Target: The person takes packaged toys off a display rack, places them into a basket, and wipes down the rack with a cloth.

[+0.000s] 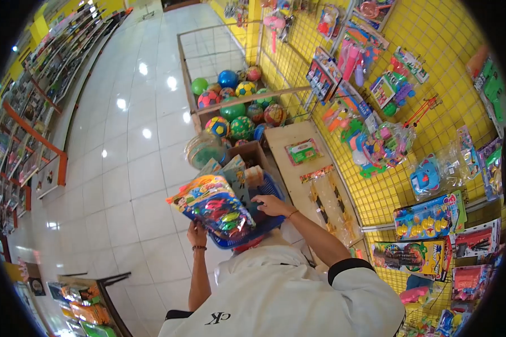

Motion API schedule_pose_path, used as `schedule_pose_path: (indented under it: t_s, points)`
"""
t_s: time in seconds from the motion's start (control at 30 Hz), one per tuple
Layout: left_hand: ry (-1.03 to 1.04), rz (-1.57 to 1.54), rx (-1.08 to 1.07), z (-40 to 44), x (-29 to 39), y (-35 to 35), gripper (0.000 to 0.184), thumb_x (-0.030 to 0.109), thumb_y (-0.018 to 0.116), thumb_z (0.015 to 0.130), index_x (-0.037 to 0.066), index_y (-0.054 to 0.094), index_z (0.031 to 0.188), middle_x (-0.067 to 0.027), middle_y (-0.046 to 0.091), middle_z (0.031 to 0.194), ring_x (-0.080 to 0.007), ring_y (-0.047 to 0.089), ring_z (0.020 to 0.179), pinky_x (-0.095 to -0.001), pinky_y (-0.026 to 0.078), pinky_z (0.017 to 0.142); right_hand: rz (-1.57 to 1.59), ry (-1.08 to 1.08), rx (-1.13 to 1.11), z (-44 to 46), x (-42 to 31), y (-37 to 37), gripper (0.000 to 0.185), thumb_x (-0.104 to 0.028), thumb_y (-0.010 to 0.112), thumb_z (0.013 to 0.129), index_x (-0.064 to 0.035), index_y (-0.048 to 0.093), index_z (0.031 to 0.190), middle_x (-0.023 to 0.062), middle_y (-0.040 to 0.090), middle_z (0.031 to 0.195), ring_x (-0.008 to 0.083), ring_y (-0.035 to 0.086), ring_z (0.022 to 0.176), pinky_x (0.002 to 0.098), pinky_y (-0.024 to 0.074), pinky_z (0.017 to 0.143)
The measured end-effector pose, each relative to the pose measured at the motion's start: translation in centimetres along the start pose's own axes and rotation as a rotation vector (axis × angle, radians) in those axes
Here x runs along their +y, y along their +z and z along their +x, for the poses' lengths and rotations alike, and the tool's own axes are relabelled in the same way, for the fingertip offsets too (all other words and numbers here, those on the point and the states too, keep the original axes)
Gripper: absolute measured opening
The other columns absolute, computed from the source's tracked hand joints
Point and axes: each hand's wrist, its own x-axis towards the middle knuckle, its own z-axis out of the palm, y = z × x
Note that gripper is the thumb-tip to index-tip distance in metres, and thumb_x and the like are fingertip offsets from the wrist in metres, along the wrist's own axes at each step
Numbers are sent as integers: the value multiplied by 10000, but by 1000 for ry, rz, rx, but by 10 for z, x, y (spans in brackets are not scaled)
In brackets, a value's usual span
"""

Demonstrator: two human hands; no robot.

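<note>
On my feed the toy pack lies slantwise over the blue basket, sticking out past its L edge. L hand is at the pack's lower-left edge, fingers partly hidden; can't tell if they grip. R hand is over the basket's R side, fingers loosely parted, contact unclear. Pack's prob. light, floppy, slick; best hold approx. top edge, w/ fingertips pinching flat film.
</note>
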Motion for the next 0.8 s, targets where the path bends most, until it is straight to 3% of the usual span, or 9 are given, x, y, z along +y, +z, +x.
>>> schedule_pose_path:
  t_s: [0.13,0.27,0.33,0.4,0.47,0.53,0.6,0.67,0.8]
  points:
    - [-102,-9,-13,13,-14,5,176,98,519,899,6,594,1030,-79,637,833,-118,589,618,-242,489,460,4,-17,-130,15,-26,-140,401,-168,586,844,-69,506,1225,173,624,1050,316,599,986,385,465,844]
    - [18,219,83,20,-29,6,169,48,550,853,-12,585,1007,-107,638,853,-173,608,653,-279,512,479,-330,-299,300,-21,-126,-301,421,-215,571,862,-52,498,1243,165,598,1136,288,605,990,368,470,832]
    - [-63,214,134,21,-31,11,227,32,537,843,-13,567,1064,-125,637,871,-190,609,653,-300,520,482,-137,-162,336,-47,-182,-373,427,-215,571,872,-47,493,1256,114,621,1081,207,615,914,340,483,782]
    - [-157,121,152,17,-25,17,298,18,526,838,-3,539,1135,-132,636,895,-197,608,649,-306,519,466,-127,-280,479,-52,-184,-444,407,-213,576,873,-44,512,1238,84,624,1009,134,594,871,302,493,753]
    - [-181,65,150,16,-23,23,335,9,522,836,5,525,1171,-131,636,907,-198,607,645,-302,516,452,-67,-38,625,-62,-214,-509,381,-205,584,866,-55,535,1212,76,625,891,112,584,782,275,497,691]
    - [-314,1,231,18,-22,32,374,67,514,860,39,497,1233,-129,613,1026,-203,602,740,-314,512,521,-76,-234,903,-40,-182,-588,359,-229,608,842,-51,571,1152,82,626,803,127,593,715,268,500,645]
    - [-330,-7,284,19,-25,36,408,125,543,850,28,490,1243,-142,602,1057,-223,599,794,-327,505,586,-87,-54,1141,-28,-174,-656,345,-277,620,812,-44,611,1066,101,637,765,157,607,681,291,508,652]
    - [-303,30,335,19,-31,40,454,184,572,840,17,483,1252,-155,591,1088,-242,595,848,-341,499,651,-291,104,1320,-18,-158,-714,355,-281,617,767,-17,634,1003,177,662,859,260,653,775,347,520,726]
    - [-271,85,446,12,-52,41,569,301,630,819,-5,468,1271,-182,569,1150,-282,587,957,-368,485,782,-578,379,1368,2,-103,-807,373,-245,607,733,3,618,1011,210,648,945,338,645,822,386,513,714]
